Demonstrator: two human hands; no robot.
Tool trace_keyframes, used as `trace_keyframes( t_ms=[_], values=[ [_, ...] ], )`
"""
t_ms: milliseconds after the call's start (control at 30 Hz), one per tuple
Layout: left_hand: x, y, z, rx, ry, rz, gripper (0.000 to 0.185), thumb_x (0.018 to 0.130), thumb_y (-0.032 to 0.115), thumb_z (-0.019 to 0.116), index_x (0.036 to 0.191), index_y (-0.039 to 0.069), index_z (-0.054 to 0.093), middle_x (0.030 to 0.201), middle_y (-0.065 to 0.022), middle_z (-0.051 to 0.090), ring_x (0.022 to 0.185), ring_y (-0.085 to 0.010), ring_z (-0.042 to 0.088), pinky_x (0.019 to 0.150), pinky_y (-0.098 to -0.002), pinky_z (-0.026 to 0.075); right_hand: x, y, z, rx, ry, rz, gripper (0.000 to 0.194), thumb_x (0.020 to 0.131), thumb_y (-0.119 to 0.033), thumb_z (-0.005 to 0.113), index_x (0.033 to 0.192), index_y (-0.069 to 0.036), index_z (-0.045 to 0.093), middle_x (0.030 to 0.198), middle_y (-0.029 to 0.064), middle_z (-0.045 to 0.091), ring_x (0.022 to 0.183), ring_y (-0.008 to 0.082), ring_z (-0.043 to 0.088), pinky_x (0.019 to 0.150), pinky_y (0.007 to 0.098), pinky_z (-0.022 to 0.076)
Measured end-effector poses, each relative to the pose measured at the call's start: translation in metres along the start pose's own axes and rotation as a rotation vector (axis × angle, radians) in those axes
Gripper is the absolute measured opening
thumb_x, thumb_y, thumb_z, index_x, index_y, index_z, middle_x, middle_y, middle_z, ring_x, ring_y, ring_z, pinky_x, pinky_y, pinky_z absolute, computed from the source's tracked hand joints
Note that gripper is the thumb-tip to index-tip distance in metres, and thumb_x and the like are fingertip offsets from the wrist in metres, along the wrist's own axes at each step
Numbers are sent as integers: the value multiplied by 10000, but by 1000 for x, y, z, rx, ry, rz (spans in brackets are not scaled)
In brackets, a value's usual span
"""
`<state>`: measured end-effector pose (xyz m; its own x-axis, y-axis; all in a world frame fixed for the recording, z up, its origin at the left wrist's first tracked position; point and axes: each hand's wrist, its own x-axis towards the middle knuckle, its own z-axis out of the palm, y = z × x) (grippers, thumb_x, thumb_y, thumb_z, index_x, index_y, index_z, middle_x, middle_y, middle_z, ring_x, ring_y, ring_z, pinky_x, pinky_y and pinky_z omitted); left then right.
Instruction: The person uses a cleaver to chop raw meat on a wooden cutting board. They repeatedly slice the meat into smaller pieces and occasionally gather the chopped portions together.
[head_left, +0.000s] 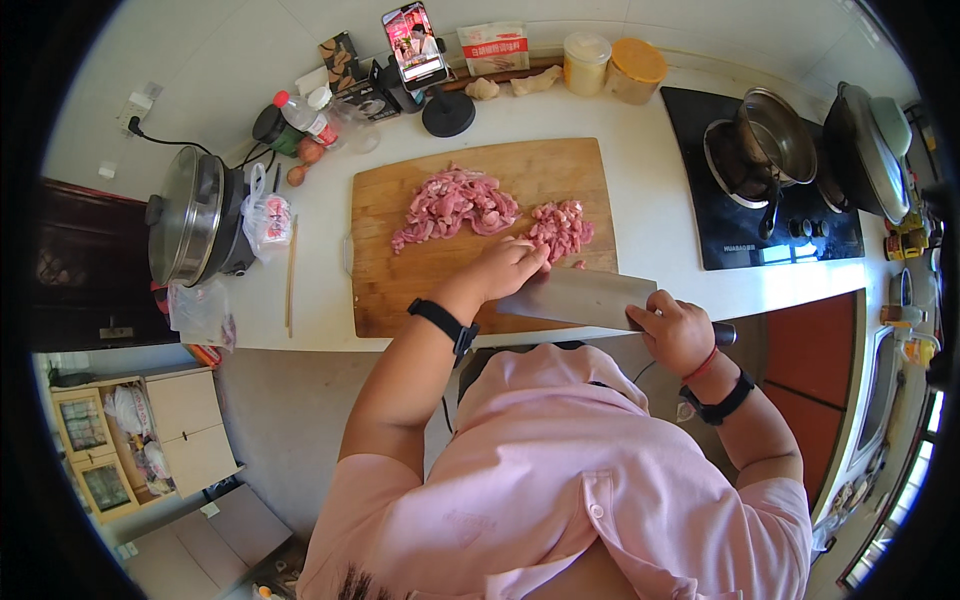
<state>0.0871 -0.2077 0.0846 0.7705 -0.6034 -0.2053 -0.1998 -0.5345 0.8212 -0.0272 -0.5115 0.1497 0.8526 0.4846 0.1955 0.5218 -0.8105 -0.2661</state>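
Note:
My right hand (679, 330) grips the dark handle of a broad cleaver (574, 296), whose blade lies low across the near right part of a wooden cutting board (397, 292). Bent fingers of my left hand (506, 268) hold a bit of raw meat against the board, right beside the blade's far edge. Just beyond the fingertips lies a pile of small diced meat (559, 227). A larger heap of raw meat strips (457, 201) spreads over the board's middle and far left. The cleaver's cutting edge is not clearly visible.
A black gas stove (739, 240) with a steel saucepan (776, 139) stands right. At the back are a phone on a stand (448, 112), lidded jars (636, 71) and bottles (300, 112). Left are an electric pot (196, 217), a plastic bag (266, 221) and chopsticks (290, 281).

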Motion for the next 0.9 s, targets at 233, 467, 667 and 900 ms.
trace_keyframes(
  t_ms=[233, 467, 667, 900],
  values=[
    [5, -38, -5, -17, 379, 51, 300, 983, 284, 585, 1031, 8, 694, 1095, -163, 680, 944, -287, 652, 864, -380, 508, -18, -7, -1, 21, -23, 106, 222, 761, -75, 674, 959, -158, 730, 816, 39, 590, 614, 254, 638, 549, 369, 535],
    [-72, -123, -59, 306, 900, -227, 248, 767, 104, 729, 997, 32, 671, 1026, -177, 658, 949, -342, 635, 813, -425, 518, -33, -24, 13, 316, 66, 338, 287, 769, 43, 621, 1029, -41, 710, 844, 122, 619, 698, 299, 643, 608, 370, 531],
    [-95, -165, -72, 456, 754, -298, 275, 743, 101, 737, 1007, 69, 669, 1054, -148, 647, 974, -358, 620, 833, -444, 516, -29, -46, 27, 458, 160, 462, 216, 802, 58, 637, 1008, 11, 681, 835, 126, 598, 677, 246, 603, 612, 323, 475],
    [-102, -166, -79, 421, 584, -210, 166, 775, 101, 717, 928, 67, 662, 924, -152, 659, 849, -351, 644, 716, -451, 517, -13, -87, 52, 560, 196, 636, 120, 810, 40, 659, 928, 25, 651, 809, 91, 586, 648, 176, 560, 585, 292, 438]
  ],
)
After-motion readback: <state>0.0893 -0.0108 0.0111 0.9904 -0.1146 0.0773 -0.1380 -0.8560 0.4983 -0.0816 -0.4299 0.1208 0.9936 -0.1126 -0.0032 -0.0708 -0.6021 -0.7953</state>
